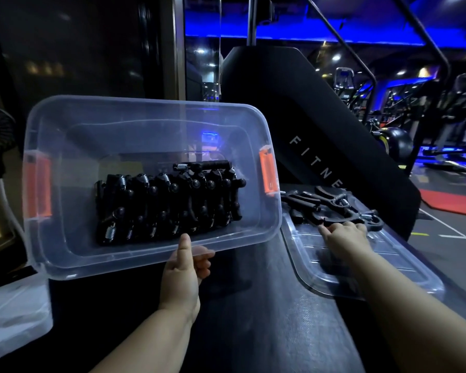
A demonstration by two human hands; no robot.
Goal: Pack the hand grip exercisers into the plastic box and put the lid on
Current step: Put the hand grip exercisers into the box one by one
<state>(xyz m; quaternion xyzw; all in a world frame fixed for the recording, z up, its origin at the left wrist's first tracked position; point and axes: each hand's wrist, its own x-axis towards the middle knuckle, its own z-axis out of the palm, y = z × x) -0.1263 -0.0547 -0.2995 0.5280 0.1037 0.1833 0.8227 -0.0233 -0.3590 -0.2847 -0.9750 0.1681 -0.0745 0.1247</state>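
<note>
On the dark padded surface, the plastic box [151,184] is held tilted by its near rim in the left hand [184,270] — thumb over the rim, fingers beneath — with a packed row of exercisers [170,205] inside. The right hand [345,238], fingers extended, touches the loose exercisers [334,208] beside the lid [361,267]; no closed grasp is seen. The packed row could be spilled if the one-handed hold slips — the tilt is risky.

Box [151,125] rim hides left fingers [202,261] (partly).
</note>
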